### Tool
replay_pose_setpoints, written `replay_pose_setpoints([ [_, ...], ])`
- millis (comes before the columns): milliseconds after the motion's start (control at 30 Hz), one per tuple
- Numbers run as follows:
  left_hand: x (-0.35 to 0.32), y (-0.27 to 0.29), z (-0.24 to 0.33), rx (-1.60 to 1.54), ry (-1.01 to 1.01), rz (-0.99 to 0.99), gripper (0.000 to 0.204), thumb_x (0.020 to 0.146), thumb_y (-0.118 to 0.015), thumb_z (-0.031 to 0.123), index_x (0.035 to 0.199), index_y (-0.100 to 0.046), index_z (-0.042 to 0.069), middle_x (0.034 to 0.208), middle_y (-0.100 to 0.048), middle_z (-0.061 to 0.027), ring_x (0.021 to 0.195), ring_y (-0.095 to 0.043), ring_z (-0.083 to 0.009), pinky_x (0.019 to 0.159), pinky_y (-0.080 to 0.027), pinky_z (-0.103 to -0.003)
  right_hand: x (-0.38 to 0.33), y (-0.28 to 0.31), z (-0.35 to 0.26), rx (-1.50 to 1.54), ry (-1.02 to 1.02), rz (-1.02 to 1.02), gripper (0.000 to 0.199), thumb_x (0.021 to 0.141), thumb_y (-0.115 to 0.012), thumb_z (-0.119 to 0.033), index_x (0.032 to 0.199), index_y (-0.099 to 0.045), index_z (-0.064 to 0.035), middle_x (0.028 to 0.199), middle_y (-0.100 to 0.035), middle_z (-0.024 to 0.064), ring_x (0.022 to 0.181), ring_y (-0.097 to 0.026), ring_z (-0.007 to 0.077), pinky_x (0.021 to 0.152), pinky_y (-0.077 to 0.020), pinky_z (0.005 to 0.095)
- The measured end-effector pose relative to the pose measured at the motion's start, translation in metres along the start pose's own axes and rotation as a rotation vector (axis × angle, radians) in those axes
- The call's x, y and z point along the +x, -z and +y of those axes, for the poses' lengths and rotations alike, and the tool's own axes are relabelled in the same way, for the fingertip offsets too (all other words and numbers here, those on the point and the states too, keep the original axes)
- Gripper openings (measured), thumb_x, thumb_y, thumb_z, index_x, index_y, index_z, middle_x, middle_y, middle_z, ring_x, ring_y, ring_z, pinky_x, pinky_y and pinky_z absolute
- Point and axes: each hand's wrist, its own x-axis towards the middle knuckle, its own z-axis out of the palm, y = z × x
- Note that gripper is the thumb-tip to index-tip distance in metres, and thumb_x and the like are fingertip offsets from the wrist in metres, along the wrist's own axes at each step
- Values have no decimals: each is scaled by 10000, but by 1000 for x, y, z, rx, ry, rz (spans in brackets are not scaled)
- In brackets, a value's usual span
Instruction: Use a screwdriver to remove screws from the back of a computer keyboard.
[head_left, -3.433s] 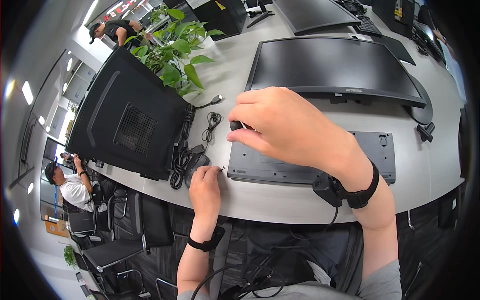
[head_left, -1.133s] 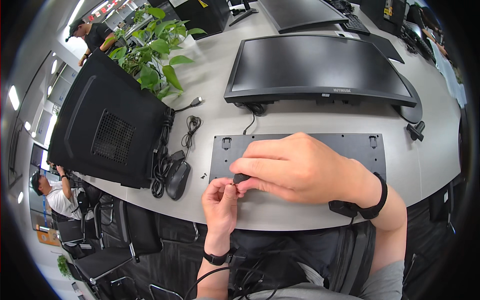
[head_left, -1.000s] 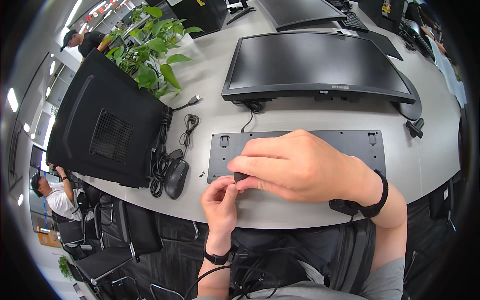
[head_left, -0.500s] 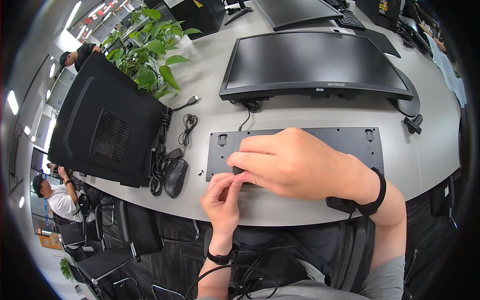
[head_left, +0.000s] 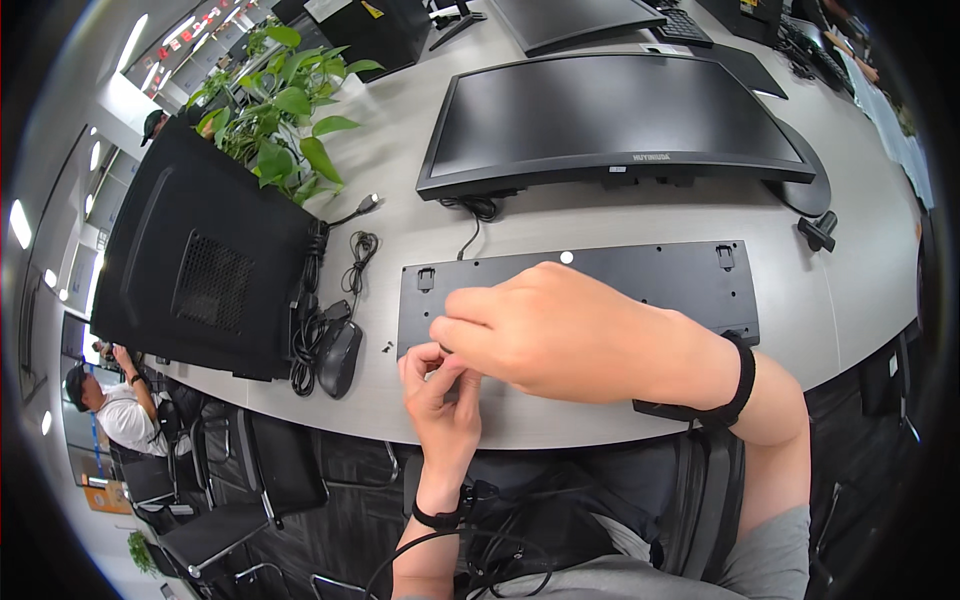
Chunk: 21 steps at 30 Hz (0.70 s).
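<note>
A black keyboard (head_left: 660,285) lies underside up on the desk, with its flip-out feet and screw holes showing. Over its near left part my right hand (head_left: 560,330) is closed in a pinch. A small dark thing (head_left: 445,348) barely shows between its fingers, too covered to name. My left hand (head_left: 442,405), palm up, has its fingertips pressed together right against the right hand's fingertips. Whatever those fingers hold is hidden. Two or so tiny dark pieces, apparently screws (head_left: 388,348), lie just left of the keyboard.
A wide black monitor (head_left: 610,120) stands beyond the keyboard. To the left are a black mouse (head_left: 340,357), bundled cables (head_left: 362,250), a black computer case (head_left: 200,260) and a leafy plant (head_left: 285,120). A small black part (head_left: 817,232) rests at right. Two other people are farther left.
The view has shifted slightly, so desk things sit a little further left. My hands stay together at the keyboard; the dark thing between the fingers shows less, and a round white spot appears on the keyboard.
</note>
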Motion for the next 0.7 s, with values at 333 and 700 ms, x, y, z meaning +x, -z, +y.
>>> replay_pose_setpoints([
  [333,-2,0,-17,143,7,-98,141,831,-838,24,942,-760,63,1098,-639,-61,1147,-531,-315,1024,-401,-461,1,-12,3,3,-12,-15,166,835,-733,-76,966,-679,10,854,-649,90,671,-707,266,559,-553,388],
  [700,-6,1,-18,156,6,-111,227,835,-795,-9,1047,-781,71,1146,-659,-63,1169,-534,-321,1031,-403,-478,0,-14,8,-23,-22,19,139,813,-753,-81,852,-664,20,791,-642,95,635,-691,279,564,-556,391],
])
